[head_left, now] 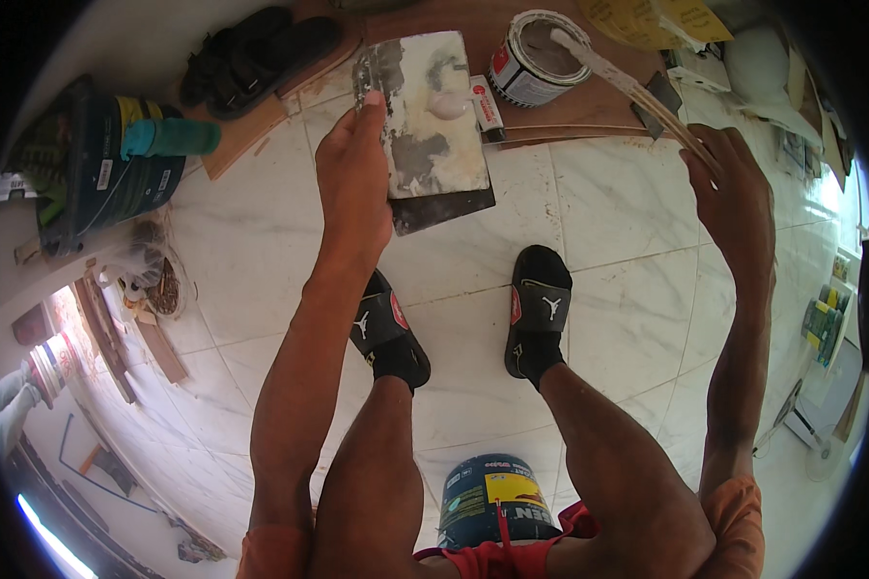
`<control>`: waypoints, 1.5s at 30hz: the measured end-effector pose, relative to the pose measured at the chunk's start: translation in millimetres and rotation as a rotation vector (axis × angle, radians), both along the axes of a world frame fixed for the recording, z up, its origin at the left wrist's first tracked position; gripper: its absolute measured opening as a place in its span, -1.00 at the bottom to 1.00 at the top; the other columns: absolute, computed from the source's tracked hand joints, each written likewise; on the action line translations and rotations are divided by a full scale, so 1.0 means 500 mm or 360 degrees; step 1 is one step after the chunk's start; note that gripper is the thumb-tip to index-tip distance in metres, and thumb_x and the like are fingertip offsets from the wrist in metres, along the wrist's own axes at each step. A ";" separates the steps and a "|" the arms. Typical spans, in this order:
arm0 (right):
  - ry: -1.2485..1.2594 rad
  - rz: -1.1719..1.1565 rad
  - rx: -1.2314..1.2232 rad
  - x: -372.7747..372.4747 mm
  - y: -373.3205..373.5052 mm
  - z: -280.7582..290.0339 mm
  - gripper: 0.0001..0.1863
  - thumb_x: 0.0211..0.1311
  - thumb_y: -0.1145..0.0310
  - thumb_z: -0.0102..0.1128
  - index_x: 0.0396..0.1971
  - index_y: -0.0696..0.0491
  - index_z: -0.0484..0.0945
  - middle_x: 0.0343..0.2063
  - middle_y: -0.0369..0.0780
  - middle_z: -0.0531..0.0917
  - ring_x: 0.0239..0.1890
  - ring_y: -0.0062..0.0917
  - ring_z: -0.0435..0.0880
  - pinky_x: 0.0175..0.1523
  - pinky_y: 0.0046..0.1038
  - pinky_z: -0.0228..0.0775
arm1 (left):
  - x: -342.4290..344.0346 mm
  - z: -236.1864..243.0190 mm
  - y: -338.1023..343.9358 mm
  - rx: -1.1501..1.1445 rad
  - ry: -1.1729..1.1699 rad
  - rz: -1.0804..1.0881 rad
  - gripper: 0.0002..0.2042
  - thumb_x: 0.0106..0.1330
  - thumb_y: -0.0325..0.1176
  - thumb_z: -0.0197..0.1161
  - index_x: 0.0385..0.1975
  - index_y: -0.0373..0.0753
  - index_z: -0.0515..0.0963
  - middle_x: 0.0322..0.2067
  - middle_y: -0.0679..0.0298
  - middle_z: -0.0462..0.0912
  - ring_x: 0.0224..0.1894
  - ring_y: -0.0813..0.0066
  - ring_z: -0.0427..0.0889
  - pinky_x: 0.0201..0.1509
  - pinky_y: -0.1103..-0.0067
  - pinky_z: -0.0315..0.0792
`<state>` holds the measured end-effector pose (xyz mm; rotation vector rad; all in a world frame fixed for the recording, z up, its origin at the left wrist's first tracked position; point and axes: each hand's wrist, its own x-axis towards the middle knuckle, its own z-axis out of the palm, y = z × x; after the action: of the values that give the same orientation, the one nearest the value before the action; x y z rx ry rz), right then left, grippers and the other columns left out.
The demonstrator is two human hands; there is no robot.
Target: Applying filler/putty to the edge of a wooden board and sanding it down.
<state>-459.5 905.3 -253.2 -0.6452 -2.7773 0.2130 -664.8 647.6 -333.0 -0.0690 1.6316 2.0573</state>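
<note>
My left hand (354, 174) is closed on the edge of a flat rectangular board (420, 145) smeared with cream and grey paste. A pale lump of paste (449, 104) sits near the board's right side. My right hand (739, 198) grips a thin wooden stick (658, 104), possibly more than one. Thick pale paste coats the stick's far end, which is over the rim of an opened can (523, 85) of grey paste. Between board and can lies a small white and red box (489, 108). A dark flat plate (444, 210) shows below the board's lower edge.
Brown sheets (541, 124) lie under the can on the tiled floor (473, 318). Black sandals (251, 63) and a teal bottle (172, 138) by a dark bucket (106, 179) are at the far left. Yellow sandpaper (657, 21) lies far right. Another bucket (492, 502) is beneath me.
</note>
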 end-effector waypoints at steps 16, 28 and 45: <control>-0.0261 0.0297 0.0545 -0.144 0.094 -0.087 -0.87 0.28 0.44 0.11 -0.23 0.11 0.56 -0.28 -0.11 0.60 -0.18 -0.16 0.65 -0.09 -0.15 0.51 | 0.029 -0.021 -0.026 -0.0044 -0.0187 0.0047 -0.66 0.49 -0.16 0.13 -0.10 -0.38 0.58 -0.25 0.34 0.63 -0.22 0.68 0.51 -0.03 0.66 0.43; 0.0212 0.0508 0.0415 -0.125 -0.028 -0.113 -0.65 0.25 0.38 0.21 0.03 0.12 0.53 -0.11 -0.06 0.64 -0.03 -0.11 0.63 0.07 -0.23 0.49 | 0.017 -0.043 -0.040 0.0034 -0.0231 0.0128 -0.69 0.49 -0.17 0.14 -0.15 -0.34 0.58 -0.26 0.32 0.66 -0.26 0.63 0.58 -0.09 0.63 0.49; -0.0189 -0.0345 -0.1703 -0.250 -0.123 -0.364 -0.47 0.30 0.03 0.25 -0.12 0.29 0.55 -0.39 -0.16 0.72 -0.40 -0.58 0.72 -0.32 -0.49 0.57 | 0.058 -0.026 -0.087 0.0155 -0.0179 0.0212 -0.56 0.51 -0.13 0.05 0.20 -0.33 0.41 0.10 0.18 0.53 0.11 0.39 0.52 0.20 0.34 0.40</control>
<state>-584.3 844.1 -435.3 -1.1787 -2.4758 1.6925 -635.7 604.1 -345.9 -0.2615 1.4929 2.1872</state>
